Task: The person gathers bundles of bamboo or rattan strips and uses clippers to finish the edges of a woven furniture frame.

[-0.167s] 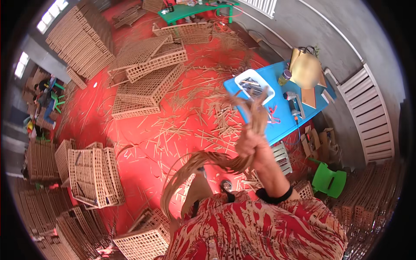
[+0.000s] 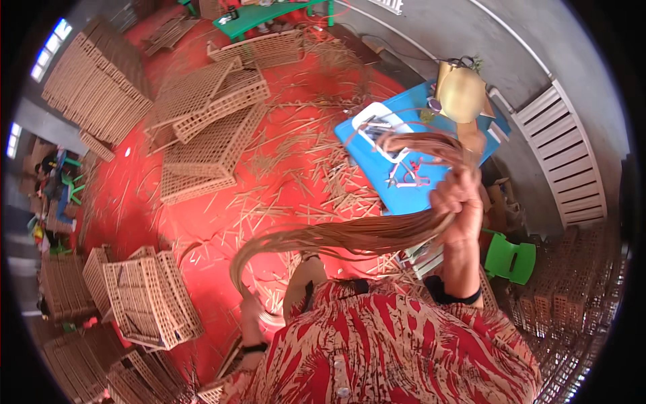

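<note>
By the surface (image 2: 402,199), right hand (image 2: 459,196): fingers closed round strands (image 2: 343,233)
Left hand (image 2: 252,311): blurred, cannot tell fingers' grip
Strands: best held aligned

The person wears a red-and-tan cloth top (image 2: 397,337) with dark streaky print and pale buttons (image 2: 343,392); a black band (image 2: 455,297) circles each arm.

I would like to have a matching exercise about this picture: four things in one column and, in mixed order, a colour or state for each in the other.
Column one:
1. Right hand
2. Tray
3. Table under the tray
4. Chair at the far right

Column two:
A. blue
B. bright green
C. closed around brown strands
D. white

Pairs: 1-C, 2-D, 3-A, 4-B
</note>
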The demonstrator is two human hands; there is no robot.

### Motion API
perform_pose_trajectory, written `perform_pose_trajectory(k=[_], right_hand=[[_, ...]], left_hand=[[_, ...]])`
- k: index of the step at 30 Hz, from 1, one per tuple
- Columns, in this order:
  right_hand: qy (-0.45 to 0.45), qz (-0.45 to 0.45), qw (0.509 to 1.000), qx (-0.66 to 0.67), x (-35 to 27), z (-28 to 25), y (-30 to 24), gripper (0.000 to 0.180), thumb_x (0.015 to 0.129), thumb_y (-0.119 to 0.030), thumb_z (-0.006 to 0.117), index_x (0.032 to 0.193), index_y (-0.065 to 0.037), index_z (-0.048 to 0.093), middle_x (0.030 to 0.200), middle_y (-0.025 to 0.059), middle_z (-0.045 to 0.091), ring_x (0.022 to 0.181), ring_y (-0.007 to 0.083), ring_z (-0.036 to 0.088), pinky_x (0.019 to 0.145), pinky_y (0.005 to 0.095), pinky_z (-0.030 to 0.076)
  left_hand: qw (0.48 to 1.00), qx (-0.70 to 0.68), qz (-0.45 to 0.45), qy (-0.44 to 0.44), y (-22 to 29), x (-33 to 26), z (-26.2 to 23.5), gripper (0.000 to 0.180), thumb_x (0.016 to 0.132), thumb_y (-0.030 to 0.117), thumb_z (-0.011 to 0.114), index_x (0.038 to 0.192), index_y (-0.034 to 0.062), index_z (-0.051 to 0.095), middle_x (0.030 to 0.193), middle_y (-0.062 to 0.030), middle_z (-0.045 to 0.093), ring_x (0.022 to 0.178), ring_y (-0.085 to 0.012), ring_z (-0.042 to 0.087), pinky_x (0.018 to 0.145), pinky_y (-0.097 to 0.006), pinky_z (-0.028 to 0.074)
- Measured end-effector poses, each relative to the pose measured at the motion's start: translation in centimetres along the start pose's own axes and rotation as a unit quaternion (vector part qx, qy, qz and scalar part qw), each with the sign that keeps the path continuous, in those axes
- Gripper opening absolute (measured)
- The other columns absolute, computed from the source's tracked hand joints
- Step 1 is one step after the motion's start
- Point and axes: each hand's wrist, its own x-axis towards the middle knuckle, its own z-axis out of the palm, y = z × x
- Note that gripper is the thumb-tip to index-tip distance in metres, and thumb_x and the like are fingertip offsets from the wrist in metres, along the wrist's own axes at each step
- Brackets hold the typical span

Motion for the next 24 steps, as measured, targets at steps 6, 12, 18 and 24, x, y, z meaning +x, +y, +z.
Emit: perform_pose_trajectory(k=[6, 12, 18, 24], right_hand=[[0.071, -0.251, 0.964, -0.051, -0.9, -0.1, -11.5, 0.021, 0.098, -0.019, 0.039, 0.093, -0.002, 0.050, 0.058, -0.0046, 0.034, 0.045, 0.0038, 0.031, 0.044, 0.0220, 0.029], [0.069, -0.380, 0.922, -0.017, -6.6, -0.8, -18.4, 0.031, 0.097, -0.018, 0.043, 0.067, -0.011, 0.043, 0.049, -0.0025, 0.033, 0.042, 0.0077, 0.031, 0.045, 0.0215, 0.032], [0.124, -0.522, 0.844, -0.008, -13.2, -3.7, -22.5, 0.034, 0.091, -0.012, 0.051, 0.058, -0.011, 0.040, 0.049, -0.0014, 0.035, 0.045, 0.0081, 0.035, 0.046, 0.0219, 0.032], [0.156, -0.604, 0.781, -0.038, -22.7, -7.0, -19.9, 0.032, 0.087, -0.014, 0.044, 0.055, -0.013, 0.039, 0.050, -0.0012, 0.036, 0.046, 0.0091, 0.035, 0.050, 0.0223, 0.032]], left_hand=[[0.986, -0.166, 0.002, 0.030, 39.9, 19.8, -18.4, 0.026, 0.081, 0.027, 0.064, 0.074, 0.0035, 0.056, 0.054, -0.0036, 0.047, 0.050, -0.0149, 0.046, 0.046, -0.036, 0.038], [0.910, -0.314, 0.270, -0.015, 64.6, 26.5, -25.8, 0.024, 0.082, 0.024, 0.064, 0.067, 0.0069, 0.056, 0.053, 0.0012, 0.048, 0.044, -0.0092, 0.043, 0.049, -0.026, 0.038], [0.834, -0.267, 0.479, 0.055, 85.1, 32.0, -29.8, 0.014, 0.080, 0.019, 0.062, 0.076, 0.0058, 0.063, 0.063, -0.0014, 0.058, 0.046, -0.0097, 0.046, 0.049, -0.026, 0.037], [0.713, -0.320, 0.619, -0.078, 97.7, 44.2, -31.5, 0.028, 0.088, 0.020, 0.055, 0.112, 0.0051, 0.053, 0.078, -0.0042, 0.059, 0.061, -0.0120, 0.052, 0.055, -0.025, 0.043]])
